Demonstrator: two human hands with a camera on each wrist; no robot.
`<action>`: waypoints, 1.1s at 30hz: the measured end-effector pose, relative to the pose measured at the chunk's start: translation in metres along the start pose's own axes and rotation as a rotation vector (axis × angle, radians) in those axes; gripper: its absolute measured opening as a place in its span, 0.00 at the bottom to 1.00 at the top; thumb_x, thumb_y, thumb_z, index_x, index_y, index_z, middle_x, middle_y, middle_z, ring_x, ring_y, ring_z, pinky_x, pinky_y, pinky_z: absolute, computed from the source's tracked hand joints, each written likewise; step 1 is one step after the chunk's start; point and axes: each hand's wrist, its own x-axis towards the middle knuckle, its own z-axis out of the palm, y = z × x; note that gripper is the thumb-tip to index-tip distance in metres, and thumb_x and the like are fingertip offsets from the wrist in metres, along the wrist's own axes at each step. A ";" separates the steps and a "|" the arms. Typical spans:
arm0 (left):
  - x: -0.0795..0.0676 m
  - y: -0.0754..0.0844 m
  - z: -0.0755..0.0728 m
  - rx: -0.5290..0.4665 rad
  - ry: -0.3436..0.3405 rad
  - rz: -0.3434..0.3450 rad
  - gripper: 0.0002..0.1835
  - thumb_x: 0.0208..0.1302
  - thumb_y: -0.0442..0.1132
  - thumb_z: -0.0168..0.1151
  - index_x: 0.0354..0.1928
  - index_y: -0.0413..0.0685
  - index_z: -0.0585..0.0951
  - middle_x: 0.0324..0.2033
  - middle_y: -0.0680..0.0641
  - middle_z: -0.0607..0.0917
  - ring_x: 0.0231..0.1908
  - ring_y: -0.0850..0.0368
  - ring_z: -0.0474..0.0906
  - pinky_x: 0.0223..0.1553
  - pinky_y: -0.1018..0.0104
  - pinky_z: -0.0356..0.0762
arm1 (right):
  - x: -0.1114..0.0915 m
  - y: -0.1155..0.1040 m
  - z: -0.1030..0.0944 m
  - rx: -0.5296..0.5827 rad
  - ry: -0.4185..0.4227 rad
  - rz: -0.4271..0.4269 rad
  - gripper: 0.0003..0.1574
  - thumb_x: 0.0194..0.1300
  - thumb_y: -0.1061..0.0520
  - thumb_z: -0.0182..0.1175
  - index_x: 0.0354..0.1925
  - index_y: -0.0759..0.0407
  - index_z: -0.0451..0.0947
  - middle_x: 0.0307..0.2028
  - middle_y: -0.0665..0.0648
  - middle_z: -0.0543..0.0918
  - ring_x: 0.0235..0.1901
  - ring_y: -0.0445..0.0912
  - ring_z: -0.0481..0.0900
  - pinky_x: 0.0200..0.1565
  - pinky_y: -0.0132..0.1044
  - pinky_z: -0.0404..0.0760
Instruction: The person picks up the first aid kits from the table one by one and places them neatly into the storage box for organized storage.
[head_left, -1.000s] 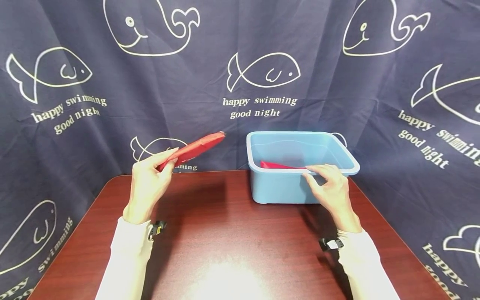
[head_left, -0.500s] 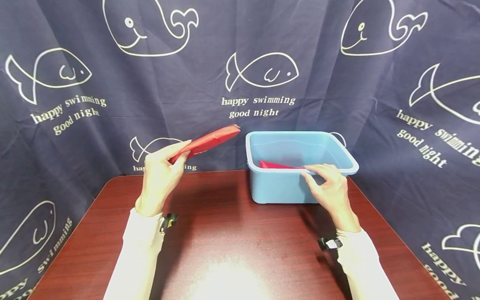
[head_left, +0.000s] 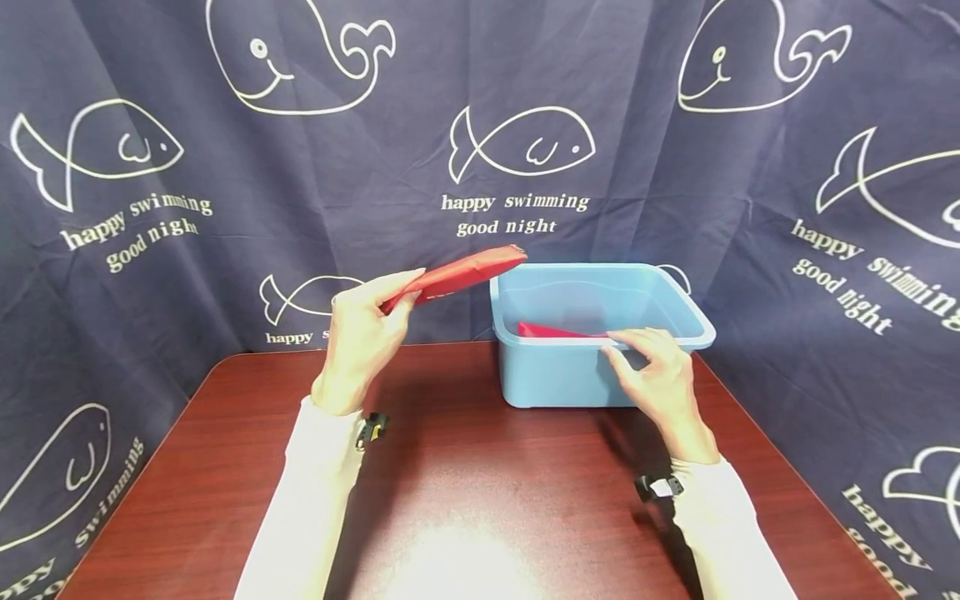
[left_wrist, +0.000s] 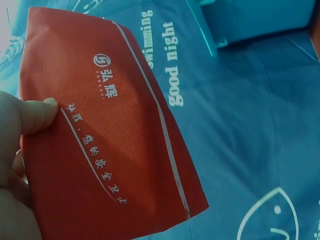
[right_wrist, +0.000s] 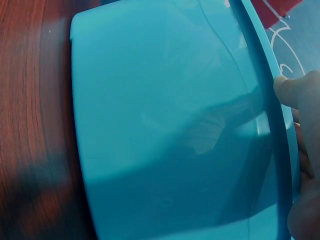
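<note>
My left hand [head_left: 367,333] pinches a flat red fabric pouch [head_left: 465,273] by its near end, thumb on the printed face. White lettering, a logo and a pale strip along one edge show on the pouch [left_wrist: 125,130] in the left wrist view. In the head view, its far end overlaps the left rim of a blue plastic tub [head_left: 577,379]. My right hand [head_left: 660,375] grips the tub's front rim, thumb outside and fingers over the inner side. Inside the tub, a second red piece [head_left: 551,331] shows partly above the front rim; the rest is hidden.
The tub stands at the back right of a reddish-brown wooden table [head_left: 450,467]. A dark blue curtain [head_left: 420,167] with white fish drawings hangs close behind the table and along both sides. A white loop handle [head_left: 678,277] sticks out at the tub's back right.
My left hand has carried the red pouch to the right and slightly up, toward the tub. The right hand stays on the rim, and the tub has kept its place.
</note>
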 end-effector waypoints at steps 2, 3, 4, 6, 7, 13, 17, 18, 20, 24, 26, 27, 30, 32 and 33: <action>0.003 0.003 0.005 -0.017 -0.005 0.007 0.15 0.63 0.35 0.73 0.51 0.58 0.91 0.41 0.52 0.92 0.32 0.59 0.83 0.34 0.73 0.74 | 0.001 -0.001 0.001 0.008 0.009 -0.003 0.17 0.52 0.63 0.78 0.43 0.55 0.92 0.39 0.53 0.92 0.43 0.53 0.85 0.56 0.22 0.69; 0.004 0.004 0.008 -0.023 -0.006 0.011 0.15 0.63 0.35 0.73 0.51 0.57 0.91 0.41 0.52 0.92 0.32 0.60 0.83 0.35 0.72 0.75 | 0.001 -0.001 0.001 0.011 0.012 -0.004 0.17 0.52 0.63 0.78 0.43 0.55 0.92 0.39 0.53 0.92 0.43 0.53 0.84 0.56 0.22 0.69; 0.004 0.006 0.010 -0.027 -0.006 0.014 0.15 0.63 0.35 0.73 0.51 0.57 0.91 0.41 0.52 0.92 0.33 0.60 0.84 0.36 0.71 0.77 | 0.001 -0.001 0.002 0.012 0.014 -0.005 0.17 0.52 0.63 0.78 0.43 0.55 0.92 0.39 0.53 0.92 0.43 0.53 0.84 0.56 0.22 0.69; 0.006 0.009 0.014 -0.035 -0.007 0.019 0.14 0.63 0.35 0.73 0.51 0.57 0.91 0.40 0.52 0.92 0.33 0.60 0.84 0.37 0.68 0.79 | 0.001 -0.001 0.002 0.011 0.013 -0.006 0.17 0.52 0.63 0.78 0.43 0.55 0.92 0.39 0.53 0.92 0.43 0.53 0.85 0.56 0.22 0.69; 0.007 0.010 0.016 -0.037 -0.010 0.021 0.14 0.64 0.36 0.73 0.51 0.57 0.91 0.40 0.53 0.92 0.34 0.60 0.85 0.37 0.67 0.79 | 0.001 -0.002 0.002 0.011 0.015 -0.007 0.18 0.51 0.63 0.78 0.43 0.55 0.92 0.39 0.53 0.92 0.43 0.53 0.84 0.55 0.21 0.69; 0.015 0.022 0.033 -0.042 -0.038 0.043 0.15 0.64 0.36 0.72 0.51 0.59 0.91 0.42 0.54 0.92 0.39 0.60 0.88 0.44 0.63 0.83 | 0.001 -0.002 0.001 0.011 0.019 -0.006 0.17 0.51 0.63 0.78 0.43 0.55 0.92 0.39 0.54 0.92 0.43 0.53 0.85 0.56 0.21 0.69; 0.021 0.031 0.045 -0.037 -0.054 0.067 0.15 0.64 0.36 0.72 0.51 0.60 0.91 0.42 0.54 0.92 0.41 0.59 0.88 0.45 0.61 0.83 | 0.001 -0.002 0.001 0.010 0.013 -0.002 0.17 0.52 0.63 0.78 0.43 0.55 0.92 0.39 0.54 0.92 0.43 0.53 0.84 0.56 0.21 0.69; 0.022 0.034 0.048 -0.033 -0.061 0.069 0.15 0.64 0.37 0.72 0.52 0.60 0.91 0.42 0.55 0.92 0.41 0.59 0.88 0.45 0.61 0.83 | 0.001 -0.002 0.000 0.009 0.010 0.000 0.17 0.52 0.63 0.78 0.43 0.55 0.92 0.39 0.54 0.92 0.43 0.53 0.84 0.56 0.21 0.69; 0.024 0.039 0.054 -0.026 -0.077 0.074 0.15 0.65 0.37 0.71 0.52 0.61 0.91 0.43 0.56 0.92 0.42 0.60 0.88 0.45 0.61 0.83 | 0.000 -0.002 0.000 0.007 0.005 0.001 0.17 0.53 0.62 0.78 0.43 0.55 0.92 0.39 0.54 0.92 0.44 0.53 0.84 0.56 0.21 0.69; 0.029 0.049 0.066 -0.019 -0.106 0.087 0.15 0.66 0.39 0.70 0.52 0.62 0.91 0.43 0.57 0.92 0.42 0.60 0.88 0.46 0.62 0.82 | 0.000 -0.002 -0.001 0.007 -0.002 0.003 0.17 0.54 0.62 0.78 0.44 0.56 0.92 0.40 0.54 0.92 0.44 0.53 0.84 0.57 0.21 0.69; 0.031 0.053 0.072 -0.017 -0.116 0.092 0.14 0.66 0.39 0.70 0.52 0.62 0.91 0.42 0.57 0.92 0.42 0.60 0.88 0.45 0.63 0.82 | 0.000 -0.002 -0.001 0.008 0.002 0.001 0.16 0.54 0.63 0.77 0.44 0.56 0.92 0.40 0.54 0.92 0.44 0.53 0.84 0.57 0.22 0.69; 0.031 0.055 0.076 -0.020 -0.120 0.095 0.14 0.66 0.40 0.70 0.52 0.62 0.91 0.42 0.58 0.92 0.41 0.61 0.88 0.45 0.63 0.82 | 0.000 -0.001 -0.001 0.009 0.006 -0.001 0.16 0.53 0.63 0.77 0.44 0.56 0.92 0.40 0.54 0.92 0.44 0.53 0.84 0.57 0.22 0.69; 0.033 0.060 0.085 -0.010 -0.136 0.102 0.13 0.66 0.41 0.71 0.52 0.62 0.91 0.43 0.58 0.92 0.42 0.61 0.88 0.46 0.62 0.82 | 0.001 -0.002 0.000 0.018 0.024 -0.012 0.16 0.52 0.64 0.77 0.42 0.56 0.92 0.39 0.54 0.92 0.43 0.54 0.85 0.57 0.21 0.69; 0.034 0.063 0.091 0.000 -0.149 0.103 0.14 0.67 0.41 0.71 0.52 0.62 0.91 0.44 0.58 0.92 0.43 0.61 0.88 0.47 0.62 0.83 | 0.001 -0.002 0.001 0.019 0.030 -0.024 0.16 0.51 0.64 0.77 0.42 0.57 0.92 0.38 0.54 0.92 0.42 0.54 0.85 0.57 0.21 0.69; 0.034 0.065 0.094 0.004 -0.156 0.106 0.14 0.67 0.42 0.70 0.52 0.62 0.91 0.44 0.59 0.92 0.43 0.62 0.88 0.48 0.62 0.83 | 0.001 -0.002 0.001 0.017 0.032 -0.030 0.16 0.51 0.64 0.77 0.41 0.57 0.92 0.38 0.54 0.92 0.42 0.55 0.85 0.57 0.21 0.69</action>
